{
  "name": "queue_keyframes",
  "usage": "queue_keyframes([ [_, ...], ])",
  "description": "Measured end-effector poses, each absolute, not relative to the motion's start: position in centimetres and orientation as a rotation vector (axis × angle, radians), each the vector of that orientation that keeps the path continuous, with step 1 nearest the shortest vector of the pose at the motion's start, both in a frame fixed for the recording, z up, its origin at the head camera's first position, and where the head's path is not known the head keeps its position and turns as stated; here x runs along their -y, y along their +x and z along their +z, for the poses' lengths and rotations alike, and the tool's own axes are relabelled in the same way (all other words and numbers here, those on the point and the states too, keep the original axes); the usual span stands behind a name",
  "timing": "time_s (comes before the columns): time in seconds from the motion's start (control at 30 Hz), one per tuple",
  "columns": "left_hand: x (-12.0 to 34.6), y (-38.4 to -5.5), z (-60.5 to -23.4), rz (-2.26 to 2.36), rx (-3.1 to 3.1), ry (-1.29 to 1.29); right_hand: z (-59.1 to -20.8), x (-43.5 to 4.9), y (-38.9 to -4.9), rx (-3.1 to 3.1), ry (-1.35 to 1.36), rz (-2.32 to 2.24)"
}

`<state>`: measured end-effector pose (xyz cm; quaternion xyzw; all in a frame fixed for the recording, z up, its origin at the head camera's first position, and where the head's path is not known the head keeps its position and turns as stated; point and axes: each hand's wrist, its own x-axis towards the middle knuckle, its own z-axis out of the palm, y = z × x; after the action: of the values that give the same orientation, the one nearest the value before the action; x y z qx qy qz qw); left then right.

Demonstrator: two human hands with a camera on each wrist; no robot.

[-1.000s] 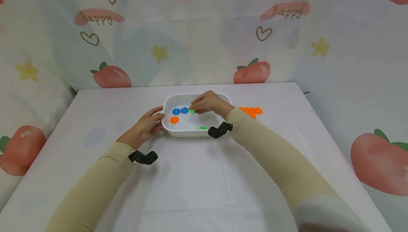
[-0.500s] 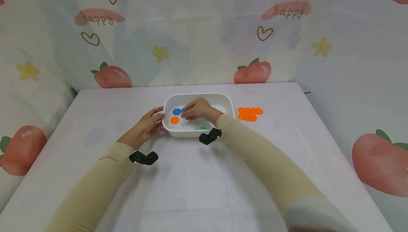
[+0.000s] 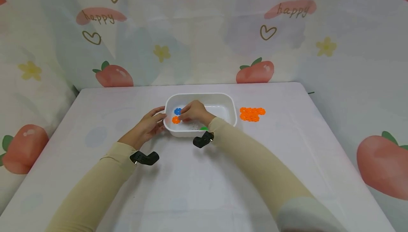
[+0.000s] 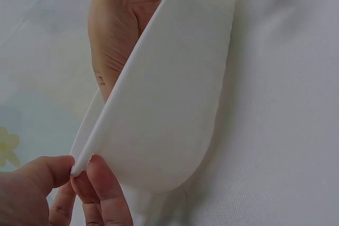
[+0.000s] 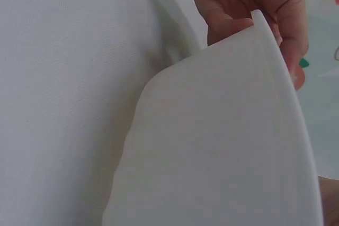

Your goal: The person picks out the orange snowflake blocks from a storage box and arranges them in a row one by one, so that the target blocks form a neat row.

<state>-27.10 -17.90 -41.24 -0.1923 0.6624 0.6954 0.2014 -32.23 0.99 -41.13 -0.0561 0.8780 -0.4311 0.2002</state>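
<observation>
On the table stands a white plastic tub (image 3: 210,133), its rounded end pinched at the rim between the thumb and fingers of my left hand (image 3: 147,125). That grip also shows in the left wrist view, where the fingers (image 4: 108,194) lie against the outer wall. My right hand (image 3: 194,111) reaches down into the tub with bent fingers, the fingertips right at an orange snowflake disc (image 3: 175,120). Behind that lies a blue snowflake disc (image 3: 177,111). A green disc (image 3: 204,128) peeks over the front wall. In the right wrist view the tub wall hides my right fingers.
Several orange snowflake discs (image 3: 250,114) lie grouped flat on the table right of the tub. White cloth covers the tabletop (image 3: 191,186). A fruit-patterned curtain (image 3: 197,47) hangs behind the table's far edge. Each wrist wears a black camera mount (image 3: 145,158).
My right hand has moved left and toward me inside the tub, from the green and blue discs to the orange one. My left hand keeps its hold on the rim.
</observation>
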Motion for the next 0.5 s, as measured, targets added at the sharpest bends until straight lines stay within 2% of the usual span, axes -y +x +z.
queue_keyframes([
  [0.5, 17.8, -27.0, -41.2, 1.951, -1.844, -0.543, -42.7, 0.5, -31.5, -2.613, -0.224, -1.240],
])
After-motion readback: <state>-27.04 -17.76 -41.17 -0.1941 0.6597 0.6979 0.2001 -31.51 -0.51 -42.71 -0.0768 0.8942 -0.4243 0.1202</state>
